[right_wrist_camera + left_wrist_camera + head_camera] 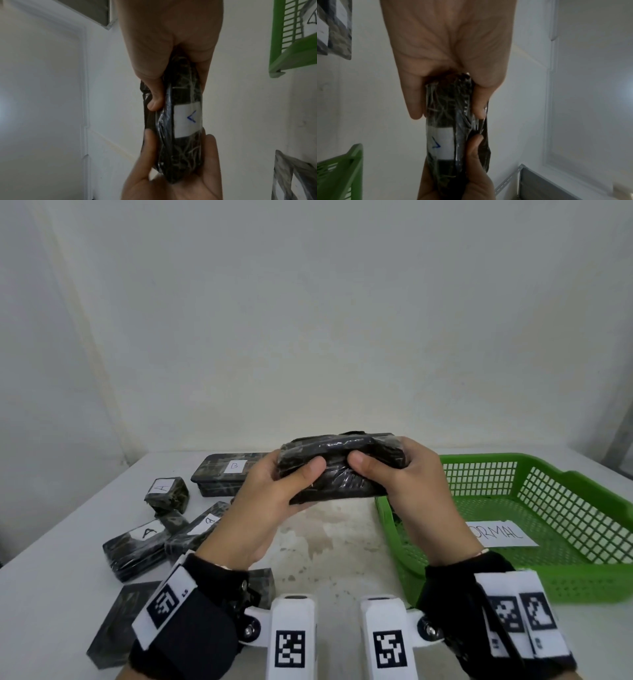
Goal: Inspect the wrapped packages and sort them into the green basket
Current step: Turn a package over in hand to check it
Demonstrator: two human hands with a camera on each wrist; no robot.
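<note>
Packages on the table's left side: several dark wrapped packages lie loose. A long one with a white "B" label (226,477) sits toward the far edge; a small cube-like one marked "A" (166,494) lies just left of it; a flat one labelled "A" (137,549) touches a neighbour whose label I cannot read for sure (198,529); one more dark block (118,625) lies at the near edge, partly behind the left wrist.
Left hand (270,501): grip clamped on the left end of the held package, thumb on the side facing the camera, fingers curled behind and under.
Held package (339,470): up in the air between both hands, above the table's middle and just left of the basket. Its long axis runs left to right, roughly level. Clear film is wrinkled over its dark surface. The wrist views show a white label (187,120) with a blue mark on the face turned away from the head camera.
Right hand (404,484): grip clamped on the package's right end, thumb in front, close beside the left thumb but apart from it.
Green basket (582,577): stands on the table's right side; inside lies a white paper (501,534) reading "ORMAL", its first letter hidden by the right hand. A small dark thing shows in the left inner corner, too hidden to identify.
</note>
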